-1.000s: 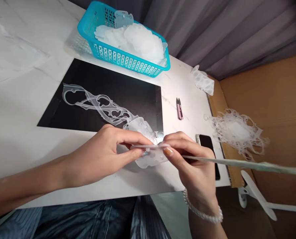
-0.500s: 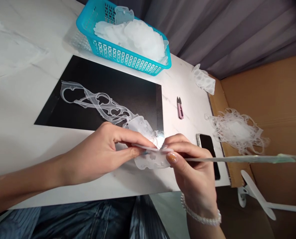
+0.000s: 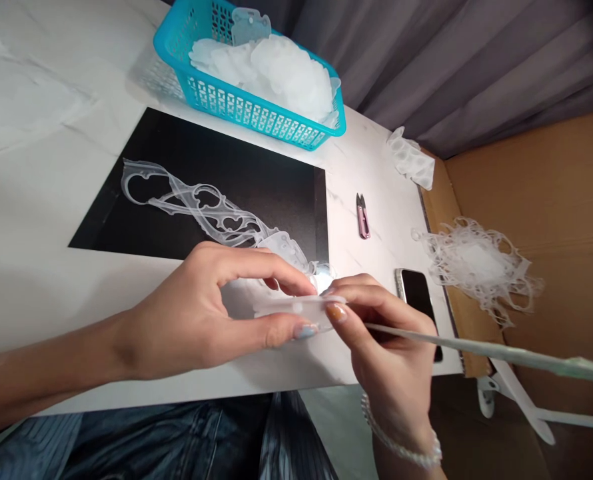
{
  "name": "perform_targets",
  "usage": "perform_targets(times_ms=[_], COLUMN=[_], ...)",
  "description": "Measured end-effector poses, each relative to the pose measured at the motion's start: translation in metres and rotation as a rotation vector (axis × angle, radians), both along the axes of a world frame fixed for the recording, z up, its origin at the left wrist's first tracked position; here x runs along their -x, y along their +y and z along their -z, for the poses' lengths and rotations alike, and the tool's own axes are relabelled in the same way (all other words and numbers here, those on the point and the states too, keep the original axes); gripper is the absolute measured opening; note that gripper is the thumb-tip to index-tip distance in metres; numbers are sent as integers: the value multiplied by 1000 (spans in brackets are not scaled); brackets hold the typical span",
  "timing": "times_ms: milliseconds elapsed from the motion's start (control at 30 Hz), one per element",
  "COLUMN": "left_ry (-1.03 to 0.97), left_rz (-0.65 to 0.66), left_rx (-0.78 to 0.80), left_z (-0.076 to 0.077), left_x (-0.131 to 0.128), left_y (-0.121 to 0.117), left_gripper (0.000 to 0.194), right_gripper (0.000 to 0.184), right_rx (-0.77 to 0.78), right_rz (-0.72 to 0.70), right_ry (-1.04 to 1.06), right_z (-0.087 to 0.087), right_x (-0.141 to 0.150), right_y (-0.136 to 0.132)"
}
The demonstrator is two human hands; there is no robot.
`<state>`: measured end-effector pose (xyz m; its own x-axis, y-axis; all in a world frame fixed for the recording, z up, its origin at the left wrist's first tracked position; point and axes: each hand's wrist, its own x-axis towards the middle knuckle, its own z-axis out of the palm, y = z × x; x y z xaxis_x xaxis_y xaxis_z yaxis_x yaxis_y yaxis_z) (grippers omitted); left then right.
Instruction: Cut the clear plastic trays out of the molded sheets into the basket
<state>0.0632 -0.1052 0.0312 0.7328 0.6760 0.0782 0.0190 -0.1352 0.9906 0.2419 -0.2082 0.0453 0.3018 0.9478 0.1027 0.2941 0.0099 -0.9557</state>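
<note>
The left hand [image 3: 201,307] pinches a clear plastic sheet [image 3: 296,310] between thumb and fingers just above the surface [image 3: 51,267], while the right hand [image 3: 381,333] closes on its edge and a long thin plastic strip [image 3: 451,343], with a lacy plastic scrap [image 3: 191,207] trailing across a black mat [image 3: 276,200].

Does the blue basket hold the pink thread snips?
No, the pink thread snips lie on the white marble tabletop, outside the blue basket.

Past the right hand [image 3: 386,353] lie one smartphone [image 3: 415,297] and one pair of thread snips [image 3: 362,216]; past the left hand [image 3: 191,313], one turquoise basket [image 3: 241,113].
</note>
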Motion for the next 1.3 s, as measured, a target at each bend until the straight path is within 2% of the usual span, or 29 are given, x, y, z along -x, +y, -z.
perform_targets(times_ms=[100, 300, 533, 767, 1100, 1200, 1300], left_ry=[-5, -68, -166, -203, -209, -160, -68], left_rz=[-12, 9, 38, 49, 101, 71, -3], left_rx=[24, 223, 487, 659, 700, 649, 507], left_z=[-1, 0, -2, 0, 5, 3, -2], left_x=[0, -1, -5, -5, -5, -5, -6], left_y=[-1, -4, -5, -8, -8, -8, -3], left_gripper=[6, 9, 6, 4, 4, 10, 14], right_gripper=[7, 12, 14, 7, 8, 10, 12], right_rx=[25, -4, -13, 31, 89, 99, 101], right_rz=[-7, 3, -20, -25, 19, 25, 88], right_ry=[-18, 24, 185, 314, 376, 348, 246], right_z=[-2, -4, -2, 2, 2, 5, 10], right_x=[5, 10, 12, 11, 12, 12, 6], right_y=[-3, -8, -8, -8, -4, -4, -2])
